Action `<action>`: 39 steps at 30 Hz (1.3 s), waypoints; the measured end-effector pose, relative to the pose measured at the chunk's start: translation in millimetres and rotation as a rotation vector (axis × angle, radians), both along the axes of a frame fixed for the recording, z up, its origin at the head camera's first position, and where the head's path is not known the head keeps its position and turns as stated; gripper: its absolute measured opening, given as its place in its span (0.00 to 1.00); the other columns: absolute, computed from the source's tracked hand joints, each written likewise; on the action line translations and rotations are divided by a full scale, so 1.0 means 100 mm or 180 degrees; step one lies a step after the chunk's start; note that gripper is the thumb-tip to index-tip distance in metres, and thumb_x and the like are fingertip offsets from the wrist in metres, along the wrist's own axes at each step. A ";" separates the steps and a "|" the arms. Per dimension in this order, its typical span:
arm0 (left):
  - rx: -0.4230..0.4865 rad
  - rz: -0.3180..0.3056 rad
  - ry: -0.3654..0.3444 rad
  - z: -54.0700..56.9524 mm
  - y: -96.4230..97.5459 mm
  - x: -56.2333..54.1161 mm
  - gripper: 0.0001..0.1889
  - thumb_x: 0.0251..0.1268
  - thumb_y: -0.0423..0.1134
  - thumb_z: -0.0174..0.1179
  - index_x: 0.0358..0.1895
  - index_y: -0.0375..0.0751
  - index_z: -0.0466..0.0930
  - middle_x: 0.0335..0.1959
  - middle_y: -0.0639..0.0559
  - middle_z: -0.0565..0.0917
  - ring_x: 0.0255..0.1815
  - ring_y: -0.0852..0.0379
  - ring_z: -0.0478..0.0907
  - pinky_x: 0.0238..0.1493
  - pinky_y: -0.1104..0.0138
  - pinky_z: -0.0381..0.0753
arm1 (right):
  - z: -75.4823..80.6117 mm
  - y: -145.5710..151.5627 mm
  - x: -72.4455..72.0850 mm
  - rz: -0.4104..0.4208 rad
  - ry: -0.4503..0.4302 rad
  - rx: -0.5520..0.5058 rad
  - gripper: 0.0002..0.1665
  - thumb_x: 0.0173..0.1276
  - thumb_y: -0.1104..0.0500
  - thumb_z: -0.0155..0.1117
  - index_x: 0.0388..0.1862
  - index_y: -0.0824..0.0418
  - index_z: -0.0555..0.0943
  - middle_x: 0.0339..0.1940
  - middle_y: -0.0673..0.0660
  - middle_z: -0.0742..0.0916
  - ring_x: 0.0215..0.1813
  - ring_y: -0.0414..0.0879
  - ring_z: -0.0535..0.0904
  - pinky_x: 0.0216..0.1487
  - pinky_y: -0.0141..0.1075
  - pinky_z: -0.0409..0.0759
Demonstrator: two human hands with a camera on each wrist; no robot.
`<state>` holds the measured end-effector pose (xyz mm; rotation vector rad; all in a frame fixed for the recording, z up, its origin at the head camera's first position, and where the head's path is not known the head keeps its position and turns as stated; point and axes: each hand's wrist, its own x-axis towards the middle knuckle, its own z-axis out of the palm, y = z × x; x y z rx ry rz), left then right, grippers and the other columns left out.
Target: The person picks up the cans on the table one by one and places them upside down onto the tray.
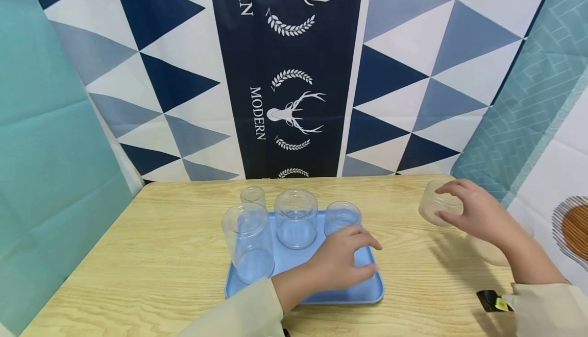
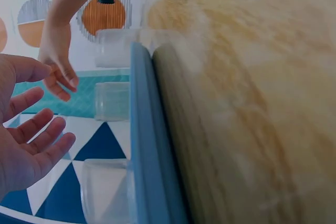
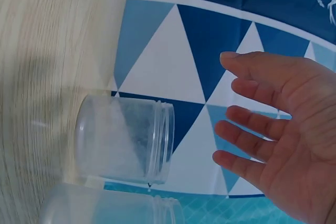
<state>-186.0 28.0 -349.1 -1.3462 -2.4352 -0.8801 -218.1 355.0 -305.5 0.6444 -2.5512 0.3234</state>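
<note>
My left hand (image 1: 342, 258) hovers over the right part of a blue tray (image 1: 280, 296), fingers apart and holding nothing. Just behind it a short clear jar (image 1: 342, 212) stands on the tray, partly covered by the hand. A wide clear jar (image 1: 296, 219) and a taller clear jar (image 1: 248, 224) stand to its left on the tray. On the right, my right hand (image 1: 480, 212) is loosely bent beside a clear jar (image 1: 432, 209). The right wrist view shows a gap between these fingers and that lidless jar (image 3: 123, 140).
A small clear jar (image 1: 252, 194) stands behind the tall one. Another clear jar (image 1: 491, 253) is partly hidden under my right forearm. The wooden table (image 1: 138, 260) ends at a patterned cloth (image 1: 294, 97) at the back.
</note>
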 end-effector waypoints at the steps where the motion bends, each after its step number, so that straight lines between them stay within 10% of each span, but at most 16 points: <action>1: 0.0007 0.0008 -0.0025 -0.01 0.02 0.00 0.14 0.60 0.42 0.66 0.50 0.49 0.83 0.50 0.59 0.79 0.52 0.69 0.74 0.51 0.82 0.69 | 0.00 0.01 -0.01 -0.0020 -0.0033 -0.0007 0.27 0.46 0.65 0.79 0.45 0.71 0.81 0.45 0.69 0.81 0.46 0.65 0.76 0.42 0.58 0.75; 21: 0.0256 0.0159 -0.0663 -0.08 0.30 -0.10 0.15 0.58 0.43 0.67 0.49 0.49 0.84 0.46 0.59 0.79 0.42 0.69 0.74 0.38 0.83 0.68 | 0.05 0.23 -0.45 -0.0504 -0.0912 0.0325 0.34 0.60 0.55 0.72 0.56 0.77 0.74 0.54 0.82 0.73 0.55 0.77 0.68 0.51 0.68 0.68; 39: 0.0821 0.0205 -0.1703 -0.07 0.51 -0.22 0.14 0.55 0.39 0.71 0.46 0.47 0.86 0.43 0.64 0.80 0.41 0.72 0.78 0.36 0.80 0.76 | 0.10 0.24 -0.78 -0.0773 -0.1508 0.0654 0.44 0.58 0.50 0.71 0.63 0.78 0.67 0.57 0.86 0.68 0.56 0.84 0.63 0.49 0.72 0.68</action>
